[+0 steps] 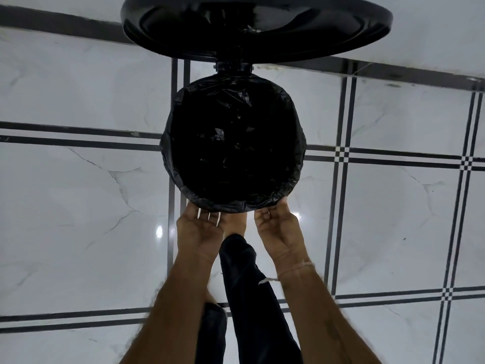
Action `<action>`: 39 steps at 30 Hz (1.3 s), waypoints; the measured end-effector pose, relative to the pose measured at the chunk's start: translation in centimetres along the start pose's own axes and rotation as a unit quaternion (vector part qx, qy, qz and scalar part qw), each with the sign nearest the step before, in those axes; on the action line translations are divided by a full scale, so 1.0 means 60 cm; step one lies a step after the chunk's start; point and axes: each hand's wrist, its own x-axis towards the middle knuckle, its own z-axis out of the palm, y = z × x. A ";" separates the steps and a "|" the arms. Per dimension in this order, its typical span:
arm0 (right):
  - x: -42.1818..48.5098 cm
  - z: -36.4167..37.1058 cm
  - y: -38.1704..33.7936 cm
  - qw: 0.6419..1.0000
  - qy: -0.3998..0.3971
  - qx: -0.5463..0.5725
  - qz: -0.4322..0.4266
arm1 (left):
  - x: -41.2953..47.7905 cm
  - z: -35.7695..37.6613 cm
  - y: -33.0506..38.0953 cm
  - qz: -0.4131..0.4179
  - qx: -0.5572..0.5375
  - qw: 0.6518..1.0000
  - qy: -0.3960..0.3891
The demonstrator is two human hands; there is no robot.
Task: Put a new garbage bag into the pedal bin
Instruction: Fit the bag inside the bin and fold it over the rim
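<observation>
I look straight down into the round pedal bin [233, 70], whose black lid [257, 24] stands raised at the top of the view. A black garbage bag [233, 145] lines the inside and folds over the rim all around. My left hand [200, 227] and my right hand [275, 227] are at the near edge of the rim, fingers curled under the folded bag edge. A bare foot in a dark trouser leg reaches between my hands toward the bin's base; the pedal is hidden.
The bin stands on a glossy white marble-look tile floor [78, 206] with black stripe borders. A dark skirting strip [393, 72] runs along the wall behind the bin. My other leg shows at the bottom edge.
</observation>
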 end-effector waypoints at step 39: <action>0.030 0.041 -0.072 0.996 0.033 -0.077 -0.039 | 0.020 0.025 0.120 0.043 0.168 0.984 -0.028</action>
